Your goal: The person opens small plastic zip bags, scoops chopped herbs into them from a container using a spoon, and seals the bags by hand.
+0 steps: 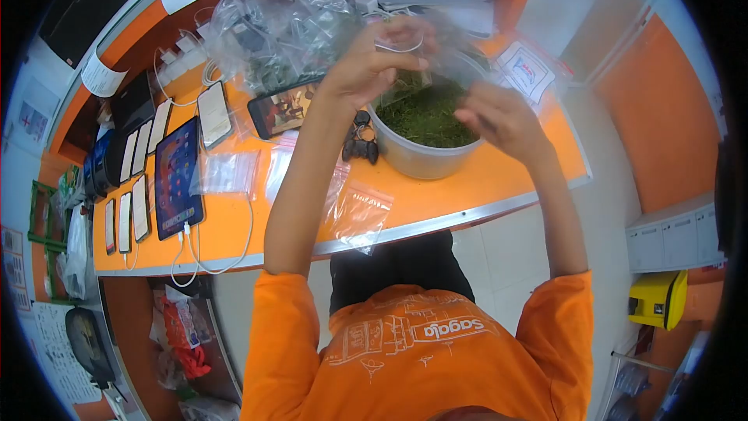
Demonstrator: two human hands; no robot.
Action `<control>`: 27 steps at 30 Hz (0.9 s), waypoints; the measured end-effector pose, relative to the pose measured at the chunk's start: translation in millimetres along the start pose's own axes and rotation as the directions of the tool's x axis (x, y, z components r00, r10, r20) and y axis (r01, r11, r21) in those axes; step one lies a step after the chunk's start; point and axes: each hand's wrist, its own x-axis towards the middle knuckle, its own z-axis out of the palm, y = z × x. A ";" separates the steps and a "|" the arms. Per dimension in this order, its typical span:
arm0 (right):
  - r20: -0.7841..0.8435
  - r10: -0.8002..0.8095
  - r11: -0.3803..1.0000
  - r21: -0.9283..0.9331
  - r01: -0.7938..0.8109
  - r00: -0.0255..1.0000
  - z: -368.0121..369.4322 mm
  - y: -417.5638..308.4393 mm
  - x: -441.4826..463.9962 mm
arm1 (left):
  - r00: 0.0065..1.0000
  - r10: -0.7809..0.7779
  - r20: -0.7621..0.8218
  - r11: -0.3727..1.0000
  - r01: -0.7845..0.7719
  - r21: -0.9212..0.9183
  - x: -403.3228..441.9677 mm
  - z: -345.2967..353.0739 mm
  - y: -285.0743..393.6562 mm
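My left hand [379, 60] is raised above the left rim of a round translucent tub [425, 157], fingers curled round a clear plastic bag [460, 62] that is blurred by motion. Green leafy material [432, 113] fills the tub. My right hand [502, 118] hovers by the tub's right rim, blurred, with its fingers bent; whether it holds anything is unclear. A small dark figure-shaped object [361, 140] stands on the orange counter [421, 199] just left of the tub.
Left of my arm lie a phone with a lit screen [282, 109], a tablet [178, 175], several phones, white cables and small zip bags [362, 214]. Behind them is a heap of clear bags [273, 27]. A printed card [524, 72] lies to the right.
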 end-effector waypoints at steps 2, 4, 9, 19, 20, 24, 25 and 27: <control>0.044 -0.030 0.999 0.013 0.029 0.999 4.6 -8.2 -0.6 | 1.000 0.019 0.010 1.000 -0.019 0.013 1.1 -4.7 -1.5; 0.065 0.029 0.993 0.113 -0.036 0.997 3.5 -9.8 -1.4 | 1.000 0.014 -0.020 0.999 -0.013 0.046 0.9 -6.7 -2.9; -0.051 0.609 0.611 0.666 -0.428 0.792 10.8 -10.3 -12.4 | 0.998 0.008 -0.066 0.994 -0.001 0.111 0.0 -6.9 -3.1; -0.228 0.876 0.437 0.747 -0.500 0.425 -5.1 14.6 -14.2 | 0.983 0.075 -0.170 0.957 -0.022 0.290 1.5 -7.5 -5.7; -0.250 0.883 0.439 0.743 -0.506 0.398 -8.2 16.5 -13.8 | 0.979 0.080 -0.186 0.941 -0.013 0.337 1.5 -6.7 -6.0; -0.458 0.798 0.599 0.675 -0.430 0.392 -29.9 21.8 -12.9 | 0.971 0.089 -0.224 0.877 0.030 0.479 1.6 1.0 -5.0; -0.497 0.774 0.633 0.640 -0.436 0.393 -37.6 20.5 -11.4 | 0.970 0.086 -0.228 0.863 0.041 0.503 2.1 3.0 -4.8; -0.575 0.714 0.700 0.572 -0.428 0.400 -54.6 14.3 -4.6 | 0.971 0.089 -0.222 0.857 0.039 0.514 4.2 4.8 -7.3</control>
